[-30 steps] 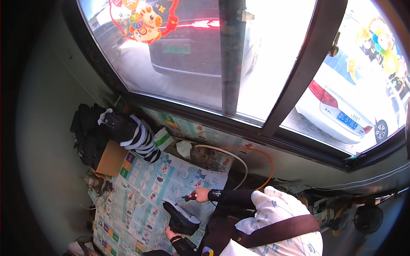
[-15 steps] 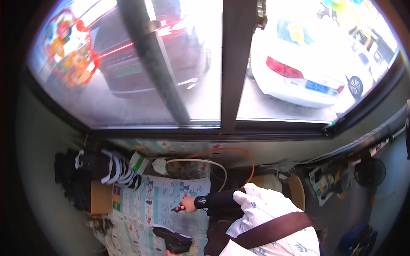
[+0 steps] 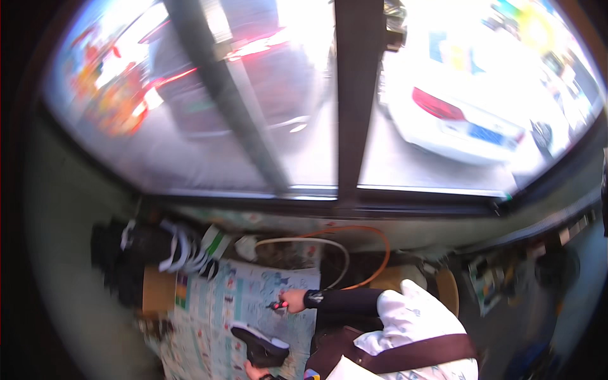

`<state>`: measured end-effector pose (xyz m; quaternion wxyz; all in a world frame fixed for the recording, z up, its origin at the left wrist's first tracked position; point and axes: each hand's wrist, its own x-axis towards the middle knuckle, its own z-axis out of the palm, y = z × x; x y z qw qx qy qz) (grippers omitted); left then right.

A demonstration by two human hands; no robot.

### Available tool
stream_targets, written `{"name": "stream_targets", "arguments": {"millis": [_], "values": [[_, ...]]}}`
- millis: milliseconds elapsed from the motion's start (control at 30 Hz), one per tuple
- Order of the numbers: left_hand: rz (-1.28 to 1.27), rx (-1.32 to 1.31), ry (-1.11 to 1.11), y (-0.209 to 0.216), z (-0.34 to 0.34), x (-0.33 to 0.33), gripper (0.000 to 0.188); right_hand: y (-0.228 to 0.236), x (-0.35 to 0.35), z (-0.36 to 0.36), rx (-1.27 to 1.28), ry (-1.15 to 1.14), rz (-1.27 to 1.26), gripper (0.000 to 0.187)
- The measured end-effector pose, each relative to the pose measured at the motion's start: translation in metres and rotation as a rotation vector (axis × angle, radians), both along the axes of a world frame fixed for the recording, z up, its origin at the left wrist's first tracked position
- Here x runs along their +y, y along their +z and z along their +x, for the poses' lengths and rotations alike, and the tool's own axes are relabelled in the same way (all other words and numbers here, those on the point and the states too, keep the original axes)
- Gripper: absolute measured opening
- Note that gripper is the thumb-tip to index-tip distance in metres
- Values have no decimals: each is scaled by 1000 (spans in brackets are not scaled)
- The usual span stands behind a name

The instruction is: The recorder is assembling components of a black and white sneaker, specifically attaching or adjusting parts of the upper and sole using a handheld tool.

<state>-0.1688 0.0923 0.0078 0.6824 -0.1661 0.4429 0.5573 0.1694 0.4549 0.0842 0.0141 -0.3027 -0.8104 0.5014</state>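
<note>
My left hand [image 3: 255,371], partly cut off by the lower edge, grips a black shoe [image 3: 263,352] with a white sole edge. The shoe tilts so that part of its pale sole shows, over a sheet printed with small pictures [image 3: 209,329]. Above and to the right of it, my right hand [image 3: 294,301] is closed around a small black tool with pink-red parts [image 3: 277,306]. The tool points left, apart from the shoe. Its exact kind is too blurred to make out.
Dark footwear with white straps or soles [image 3: 180,250] is heaped at the left, beside a cardboard box [image 3: 158,290]. A white hose [image 3: 345,256] and an orange hose [image 3: 387,253] curve behind the sheet. A wide window [image 3: 351,126] faces parked cars.
The shoe has come up in my left hand and turned, showing more of its white sole. My right hand keeps the tool in about the same place. The whole view has shifted slightly.
</note>
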Motion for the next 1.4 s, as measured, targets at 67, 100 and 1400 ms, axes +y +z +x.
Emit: {"name": "stream_targets", "arguments": {"millis": [67,100,1400], "values": [[-33,368,494,-33,32,-10,35,9,-3,3,1,28,42,28],[-188,460,575,-35,37,-21,32,13,-8,3,0,92,35,28],[-286,666,812,9,152,-81,39,8,-92,-95,19,784,99,19]]}}
